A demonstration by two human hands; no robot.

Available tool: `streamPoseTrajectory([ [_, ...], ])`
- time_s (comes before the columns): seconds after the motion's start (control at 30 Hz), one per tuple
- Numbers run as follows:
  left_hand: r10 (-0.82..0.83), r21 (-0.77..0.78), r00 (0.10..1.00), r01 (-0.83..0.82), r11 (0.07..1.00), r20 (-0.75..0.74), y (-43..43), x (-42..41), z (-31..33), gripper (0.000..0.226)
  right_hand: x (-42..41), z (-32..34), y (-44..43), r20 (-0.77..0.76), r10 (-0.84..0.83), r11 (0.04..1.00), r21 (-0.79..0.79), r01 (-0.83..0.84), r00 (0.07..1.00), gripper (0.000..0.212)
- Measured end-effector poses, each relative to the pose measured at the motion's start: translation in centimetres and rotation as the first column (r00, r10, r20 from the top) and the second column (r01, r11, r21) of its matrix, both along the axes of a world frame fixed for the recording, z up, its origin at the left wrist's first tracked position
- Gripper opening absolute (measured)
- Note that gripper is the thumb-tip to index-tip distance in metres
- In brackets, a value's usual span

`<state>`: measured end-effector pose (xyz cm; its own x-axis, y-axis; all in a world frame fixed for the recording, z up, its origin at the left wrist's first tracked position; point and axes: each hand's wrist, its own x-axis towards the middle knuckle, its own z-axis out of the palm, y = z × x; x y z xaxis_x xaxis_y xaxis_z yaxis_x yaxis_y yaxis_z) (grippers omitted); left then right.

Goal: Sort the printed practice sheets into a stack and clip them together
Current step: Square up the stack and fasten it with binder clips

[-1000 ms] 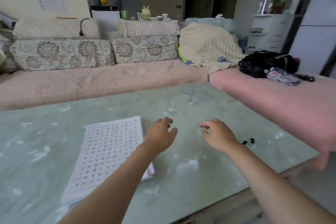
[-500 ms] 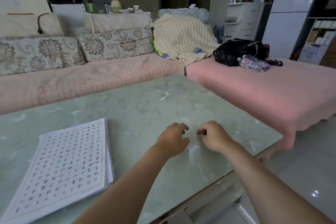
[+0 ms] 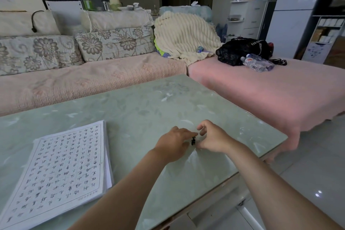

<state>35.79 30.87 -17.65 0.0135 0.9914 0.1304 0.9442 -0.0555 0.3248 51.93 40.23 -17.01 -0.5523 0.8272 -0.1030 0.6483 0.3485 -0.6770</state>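
The sheets (image 3: 56, 173) are white pages printed with a grid of dark characters, loosely stacked at the table's (image 3: 141, 102) near left, with the lower edges fanned out on the right. A small black clip (image 3: 193, 140) sits toward the table's near right, between the left hand (image 3: 173, 144) and right hand (image 3: 212, 136). Both hands' fingers curl around it, but I cannot tell whether either pinches it.

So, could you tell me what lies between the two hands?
In the head view, a small black clip lies between the left hand and right hand; whether either grips it is unclear.
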Motion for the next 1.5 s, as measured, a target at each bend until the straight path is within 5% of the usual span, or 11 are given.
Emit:
streamPoseTrajectory([
  [0.2,0.174,0.055,0.983,-0.178,0.982,0.065,0.0,-1.7,-0.3,0.025,-1.1,0.1,-0.8,0.043,0.070,0.995,0.067,-0.073,0.997,0.049],
  [0.43,0.241,0.127,0.958,-0.261,0.957,0.153,-2.8,-6.1,0.0,0.017,-4.9,0.8,-2.6,0.090,0.208,0.969,0.114,-0.217,0.974,0.020],
  [0.87,0.548,0.304,0.825,-0.563,0.769,0.142,-21.8,-21.8,3.2,0.013,-24.6,4.6,-16.6,-0.161,0.436,0.891,0.212,-0.401,0.885,0.009],
  [1.17,0.721,0.101,0.677,-0.735,0.670,0.146,-35.2,-31.8,0.2,0.012,-38.4,3.3,-26.0,0.072,0.623,0.734,0.288,-0.615,0.779,0.010],
  [1.5,0.774,0.002,0.633,-0.774,0.633,0.032,-36.6,-35.3,-0.2,0.024,-47.0,0.7,-29.8,0.278,0.644,0.619,0.357,-0.699,0.712,0.012],
])
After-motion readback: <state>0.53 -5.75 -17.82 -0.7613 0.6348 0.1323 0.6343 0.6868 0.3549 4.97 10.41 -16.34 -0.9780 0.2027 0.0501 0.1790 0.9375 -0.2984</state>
